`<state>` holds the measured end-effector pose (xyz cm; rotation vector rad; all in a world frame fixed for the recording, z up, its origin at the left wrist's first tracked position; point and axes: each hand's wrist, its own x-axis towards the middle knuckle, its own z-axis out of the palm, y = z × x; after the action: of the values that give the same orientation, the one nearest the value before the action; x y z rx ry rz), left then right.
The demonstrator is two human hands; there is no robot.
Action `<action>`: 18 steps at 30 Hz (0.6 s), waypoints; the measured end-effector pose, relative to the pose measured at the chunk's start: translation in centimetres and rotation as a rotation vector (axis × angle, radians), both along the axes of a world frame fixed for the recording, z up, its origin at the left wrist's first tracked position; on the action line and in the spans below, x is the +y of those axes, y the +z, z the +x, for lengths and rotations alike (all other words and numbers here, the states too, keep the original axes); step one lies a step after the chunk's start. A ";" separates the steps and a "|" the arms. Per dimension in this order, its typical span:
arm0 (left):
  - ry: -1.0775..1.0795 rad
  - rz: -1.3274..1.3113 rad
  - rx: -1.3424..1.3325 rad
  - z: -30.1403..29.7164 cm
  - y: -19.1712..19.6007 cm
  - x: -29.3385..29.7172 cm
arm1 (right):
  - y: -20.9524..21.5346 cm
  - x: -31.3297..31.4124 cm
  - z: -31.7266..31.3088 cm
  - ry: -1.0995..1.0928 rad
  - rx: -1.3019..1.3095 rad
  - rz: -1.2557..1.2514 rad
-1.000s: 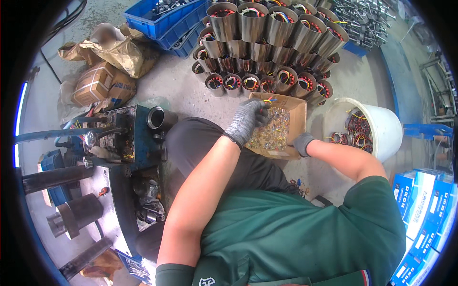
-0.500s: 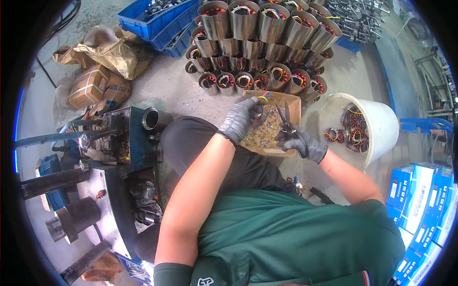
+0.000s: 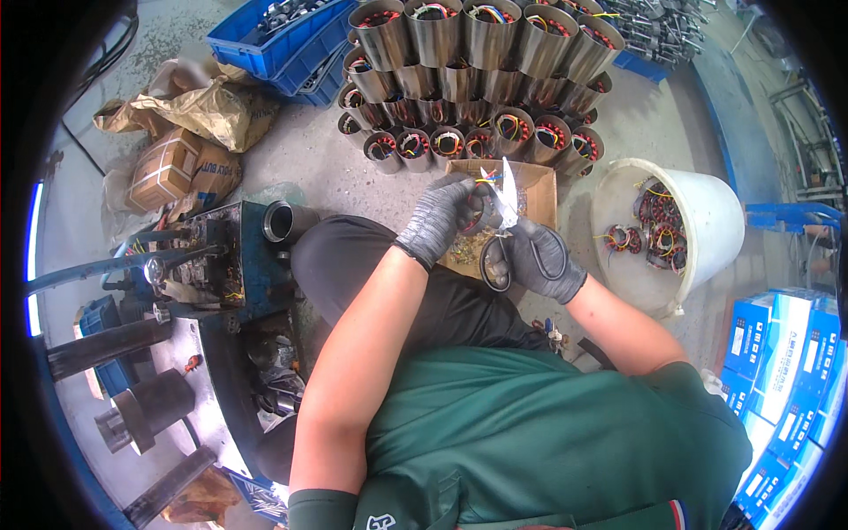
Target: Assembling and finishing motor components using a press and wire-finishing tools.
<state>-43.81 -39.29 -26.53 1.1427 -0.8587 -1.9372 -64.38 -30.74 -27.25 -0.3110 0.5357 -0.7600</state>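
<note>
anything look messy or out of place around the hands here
Nothing looks spilled or damaged. The left hand holds a small wound coil with coloured wires, and the right hand holds scissors at those wires. The stacked metal cylinders sit in orderly rows. Only the crumpled brown bags look untidy.

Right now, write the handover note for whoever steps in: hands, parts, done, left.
Left hand, gloved: holds a small wound coil with coloured wires over the cardboard box.
Right hand, gloved: grips scissors, blades up at the coil's wires.
White bucket to the right holds several coils; stacked metal housings lie ahead.
Done: cannot tell how many.
Left: trimming this coil looks unfinished.
</note>
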 end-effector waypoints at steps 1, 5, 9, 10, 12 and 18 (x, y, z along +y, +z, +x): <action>-0.016 0.004 0.006 0.0 0.0 0.0 | 0.0 -0.1 0.0 -0.002 -0.002 0.001; -0.040 0.036 0.050 0.1 0.4 0.1 | -0.1 -0.5 -0.2 -0.019 -0.154 0.073; 0.001 0.073 0.039 -0.1 -0.2 0.0 | -0.4 -0.6 -0.6 0.028 -0.152 -0.026; -0.009 0.062 0.045 0.0 -0.5 0.0 | -0.3 -0.5 -0.7 0.026 -0.152 -0.025; -0.019 0.054 0.051 -0.2 -0.1 0.2 | 0.5 -0.3 -0.8 0.073 -0.074 -0.109; -0.141 0.051 -0.101 -0.1 -0.1 0.0 | -0.2 0.6 -1.7 0.060 0.176 0.058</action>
<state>-43.89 -39.27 -26.68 1.2488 -0.9721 -2.0393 -66.10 -30.18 -27.41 -0.3402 0.7109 -0.6614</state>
